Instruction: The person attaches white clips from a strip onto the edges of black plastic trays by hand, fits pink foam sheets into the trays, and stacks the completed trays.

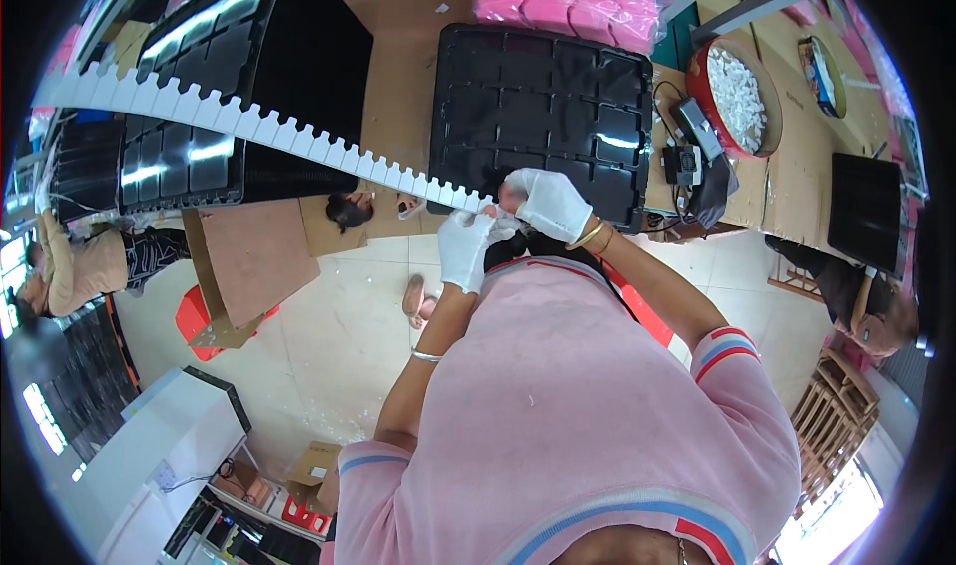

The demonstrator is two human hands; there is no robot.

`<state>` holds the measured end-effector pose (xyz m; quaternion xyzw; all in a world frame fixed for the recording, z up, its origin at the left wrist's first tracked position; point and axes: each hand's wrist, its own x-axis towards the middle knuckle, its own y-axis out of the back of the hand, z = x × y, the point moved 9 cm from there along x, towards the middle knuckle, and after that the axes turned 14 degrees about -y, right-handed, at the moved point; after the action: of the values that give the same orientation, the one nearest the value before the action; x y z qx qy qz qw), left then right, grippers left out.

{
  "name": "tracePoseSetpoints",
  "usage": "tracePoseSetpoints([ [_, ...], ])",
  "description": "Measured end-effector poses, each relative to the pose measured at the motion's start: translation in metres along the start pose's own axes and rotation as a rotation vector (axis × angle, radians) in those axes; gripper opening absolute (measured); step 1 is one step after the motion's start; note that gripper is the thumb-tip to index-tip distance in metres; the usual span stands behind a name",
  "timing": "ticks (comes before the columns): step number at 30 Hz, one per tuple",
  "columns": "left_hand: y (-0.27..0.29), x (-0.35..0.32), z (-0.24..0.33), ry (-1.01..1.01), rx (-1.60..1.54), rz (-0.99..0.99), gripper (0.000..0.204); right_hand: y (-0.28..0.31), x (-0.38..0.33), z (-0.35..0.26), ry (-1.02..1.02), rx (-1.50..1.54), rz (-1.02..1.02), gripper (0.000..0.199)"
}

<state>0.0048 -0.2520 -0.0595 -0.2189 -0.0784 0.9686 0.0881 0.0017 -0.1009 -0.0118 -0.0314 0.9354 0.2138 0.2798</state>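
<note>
A long white notched strip (pixel 299 145) stretches from the upper left down to my hands. In my white-gloved left hand (pixel 465 248) I grip its near end, with the fingers closed around it. My right hand (pixel 552 205), also gloved, is closed just beside that end. Its fingertips are bent inward, and what they pinch is hidden. Beyond both hands lies a black plastic tray (pixel 543 97) with a grid of shallow compartments; the right hand overlaps its near edge.
Tall stacked black trays (pixel 299 77) stand at the left under the strip. A red round tub (pixel 705 102) of small white pieces sits at the right, near black power adapters (pixel 684 164). Pink bagged packs (pixel 568 7) line the back. Co-workers are at far left and right.
</note>
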Motion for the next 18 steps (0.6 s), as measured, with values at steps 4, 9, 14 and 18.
tracePoseSetpoints([
  [4,0.01,0.0,-0.005,0.029,0.008,0.001,0.026,-0.006,-0.008,-0.007,0.084,-0.016,0.066,0.012],
  [9,0.041,-0.004,-0.014,0.036,0.258,0.048,0.022,0.008,-0.011,-0.002,0.013,0.016,0.142,0.011],
  [14,0.09,-0.001,-0.045,-0.123,0.383,0.113,0.018,0.019,-0.001,0.022,0.099,-0.291,0.193,0.014],
  [18,0.109,0.0,-0.065,-0.2,0.488,0.071,0.015,0.032,-0.006,0.037,0.047,-0.433,0.177,0.013],
])
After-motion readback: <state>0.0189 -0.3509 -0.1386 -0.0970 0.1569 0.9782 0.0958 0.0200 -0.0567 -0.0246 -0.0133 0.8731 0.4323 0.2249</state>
